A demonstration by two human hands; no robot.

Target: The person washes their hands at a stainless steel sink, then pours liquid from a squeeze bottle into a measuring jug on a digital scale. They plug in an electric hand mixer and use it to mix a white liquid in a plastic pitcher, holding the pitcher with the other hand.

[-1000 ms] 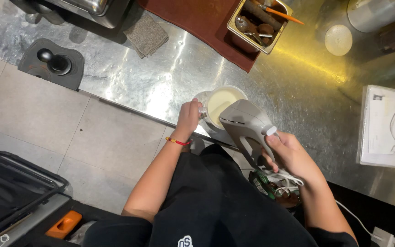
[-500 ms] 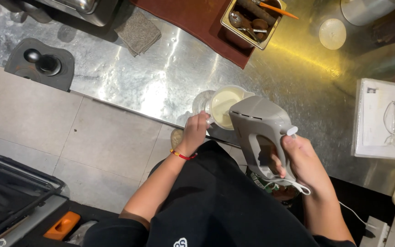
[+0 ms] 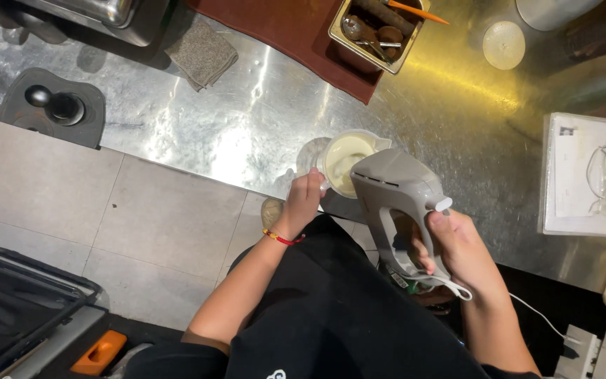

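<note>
Stretching away beyond your fingers, a steel counter point(image 3: 233, 126) is carrying everything, with a dark red mat point(image 3: 296, 35) lying at its far side. Below your right fingers you are holding a grey hand mixer point(image 3: 394, 189): its rounded body is hanging just past your fingertips, partly covering the jug, and its white cord point(image 3: 443, 284) is looping out beside your wrist. Your right hand point(image 3: 457, 249) is wrapping tightly around the mixer's handle, fingers fully curled on it. Touching your left fingers, a clear plastic jug point(image 3: 345, 158) is sitting near the counter's front edge, filled with a pale, creamy yellow mixture that is looking smooth and thick; its spout is pointing away to the right. Your left hand point(image 3: 304, 203) is gripping the jug's near side, fingers closed narrowly on it, a red bracelet point(image 3: 282, 238) circling the wrist. Farther out from your fingers, a metal tub of utensils point(image 3: 376, 31) is resting on the mat, a grey cloth point(image 3: 201, 52) is lying to its left, and a round black tamper point(image 3: 54, 104) is standing on its pad.
</note>
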